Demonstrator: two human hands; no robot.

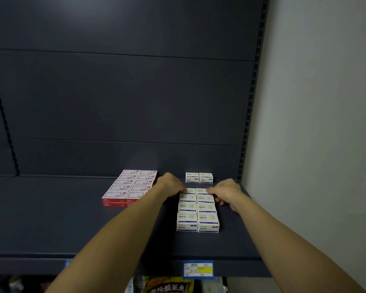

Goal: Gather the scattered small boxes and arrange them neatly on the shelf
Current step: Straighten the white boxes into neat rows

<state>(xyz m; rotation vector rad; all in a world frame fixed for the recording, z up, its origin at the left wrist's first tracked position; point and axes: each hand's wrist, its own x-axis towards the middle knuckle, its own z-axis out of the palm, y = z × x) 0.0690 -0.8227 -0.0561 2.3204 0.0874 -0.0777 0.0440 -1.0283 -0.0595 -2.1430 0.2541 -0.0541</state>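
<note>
We see both hands reaching onto the dark shelf point(51, 218), meeting at the far end of a block of white boxes point(197, 210). The left hand point(171, 185) lies at the block's far left corner, fingers curled down onto the rearmost left box. The right hand point(227, 192) lies on the block's right side, fingers bent over the rearmost right box and thumb down by the flank. Whether either hand truly grips its box or only presses on it, we cannot tell.

White block count: two columns, four rows showing, so eight on top; any hidden layers we cannot tell. The rows touch, running from the hands towards the shelf's front edge.

Behind the hands, near the back panel point(123, 98), we count two more white boxes point(199, 178), side by side and touching, apart from the main block.

Left of the left hand sits a block of red boxes point(129, 188): two columns, five rows, ten on top, and the front face shows two layers. Its right edge is partly hidden by the left forearm.

On the shelf's front lip, one blue and yellow price tag point(198, 269) below the white block. Under the shelf, a printed food packet point(167, 286), partly cut off. A pale wall point(315, 123) bounds the shelf's right.
</note>
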